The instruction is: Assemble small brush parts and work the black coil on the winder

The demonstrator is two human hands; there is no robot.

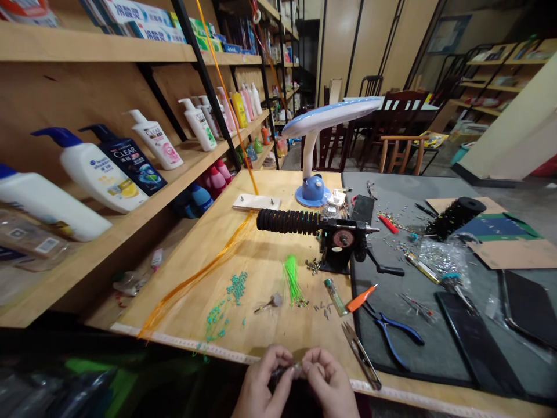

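At the table's front edge my left hand (266, 383) and my right hand (327, 384) are close together, fingertips pinched. Between them is something small and partly see-through, too hidden to name. Just beyond lie a small grey piece with a thin stem (274, 301), a bundle of bright green strands (292, 278) and small teal beads (237, 285) on thin line. Thread snips (360, 354) rest to the right of my right hand, near blue-handled pliers (394, 331), an orange cutter (362, 298) and a clear lighter (336, 295).
A hand-cranked winder (342, 241) with a black ridged roller stands mid-table, before a blue desk lamp (312, 188). Orange thread (195, 270) spreads to the left. A grey mat (418, 255) carries a phone (528, 307) and loose parts. Shelves of bottles (98, 174) flank the left.
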